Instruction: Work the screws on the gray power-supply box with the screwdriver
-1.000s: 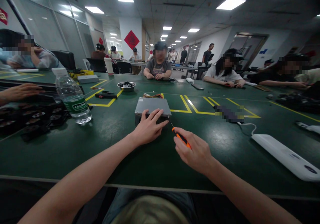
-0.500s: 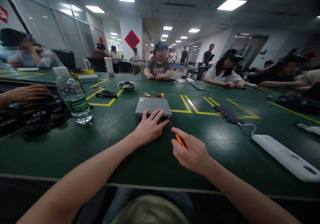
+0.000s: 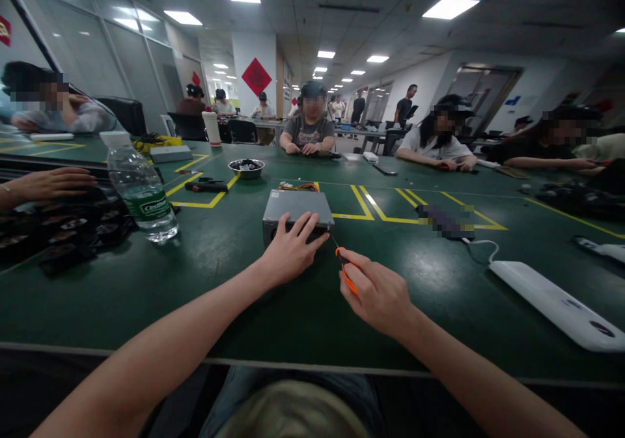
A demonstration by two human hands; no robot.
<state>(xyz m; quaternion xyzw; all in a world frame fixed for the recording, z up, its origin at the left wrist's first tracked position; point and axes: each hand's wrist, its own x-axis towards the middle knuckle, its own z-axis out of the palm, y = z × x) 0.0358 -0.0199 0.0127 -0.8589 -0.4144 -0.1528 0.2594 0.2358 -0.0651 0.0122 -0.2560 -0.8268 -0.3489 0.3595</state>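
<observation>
A grey metal box with colored wires at its back lies on the green table. My left hand rests on its top and near edge with the fingers spread. My right hand is wrapped round an orange and black screwdriver. The thin shaft points up and left to the box's near right corner, by my left fingertips. Whether the tip touches the box is too small to tell.
Left: a water bottle, dark parts and another person's hand. Behind: a metal bowl and a black tool. Right: a phone cabled to a white device. People sit across the table.
My right hand has shifted slightly right, and its fingers have turned round the screwdriver handle. My left hand stays on the box. The whole view has moved very slightly.
</observation>
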